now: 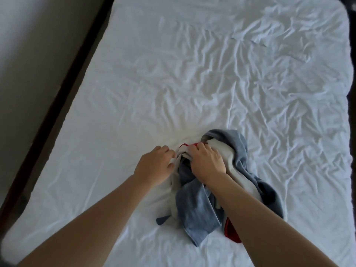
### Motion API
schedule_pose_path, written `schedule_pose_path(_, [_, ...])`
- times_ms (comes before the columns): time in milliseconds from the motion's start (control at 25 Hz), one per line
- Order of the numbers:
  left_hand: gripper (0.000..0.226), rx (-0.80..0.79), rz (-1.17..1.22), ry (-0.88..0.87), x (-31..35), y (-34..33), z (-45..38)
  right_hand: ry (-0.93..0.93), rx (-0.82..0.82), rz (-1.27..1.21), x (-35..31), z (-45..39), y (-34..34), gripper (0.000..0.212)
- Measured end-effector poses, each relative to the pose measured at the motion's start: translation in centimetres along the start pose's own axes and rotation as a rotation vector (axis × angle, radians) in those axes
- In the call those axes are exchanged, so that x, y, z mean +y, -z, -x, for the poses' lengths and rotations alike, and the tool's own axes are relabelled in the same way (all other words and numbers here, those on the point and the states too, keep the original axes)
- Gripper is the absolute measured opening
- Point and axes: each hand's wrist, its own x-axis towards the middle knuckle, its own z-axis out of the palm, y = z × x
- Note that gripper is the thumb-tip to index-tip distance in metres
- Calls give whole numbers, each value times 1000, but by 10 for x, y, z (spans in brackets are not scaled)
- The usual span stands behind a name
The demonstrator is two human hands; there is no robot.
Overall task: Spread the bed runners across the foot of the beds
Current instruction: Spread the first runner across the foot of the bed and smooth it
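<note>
A: We start at the grip. Our right hand (207, 162) has its fingers curled into the top of the bunched blue, white and red fabric bed runner (200, 201), holding a fold of it. Our left hand (154, 166) sits just beside, fingers curled at the white edge of the same bundle; it looks like a pinch, though the fingertips are partly hidden.

B: And the runner itself?

A: It lies in a heap on the wrinkled white bed sheet (192, 74), near our edge of the mattress, not yet opened out.

B: So what could go wrong?

A: We judge that both hands may be holding the same layer, or different layers twisted together. If we pull apart then, the bundle could tighten into a rope instead of opening flat.

B: Anything else?

A: The left hand is right at the sheet. If it catches the sheet along with the runner, a pull could drag fresh creases into it. And the heap sits off to the right of us, so spread from here it may end up off-centre, away from the dark bed frame rail (57, 99) on the left.
</note>
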Motion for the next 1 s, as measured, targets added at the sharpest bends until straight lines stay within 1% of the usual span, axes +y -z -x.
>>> schedule_pose_path(120, [25,13,29,2,-2,-12,-22,-10,3,19,2,-17,-12,28])
schedule_pose_path(280, [30,-62,91,18,2,-36,-44,22,24,-9,11,-19,-15,21])
schedule_pose_path(360, [36,-108,171,31,9,-43,-49,29,68,-17,20,-17,-6,17])
schedule_pose_path(480, [52,-111,285,37,22,-39,-55,40,156,-16,34,-21,17,13])
schedule_pose_path(520, [50,-114,323,40,27,-35,-59,26,192,-42,41,-23,23,13])
schedule_pose_path(560, [42,-128,362,52,33,-30,-63,-7,221,-69,48,-22,29,14])
schedule_pose_path(640, [26,-155,381,82,45,-17,-70,-89,220,-78,61,-15,35,19])
schedule_pose_path(680, [22,-121,349,57,49,-9,-73,-109,204,-64,66,-11,36,20])
schedule_pose_path(760, [15,30,236,-41,46,9,-76,-107,198,-79,68,-7,37,23])
schedule_pose_path(840, [11,167,125,-119,35,27,-76,-62,222,-145,57,-14,41,27])
schedule_pose_path(920, [10,186,98,-140,20,36,-73,19,199,-179,39,-25,44,26])
schedule_pose_path(1000, [15,123,120,-94,5,32,-65,77,187,-151,27,-30,43,14])
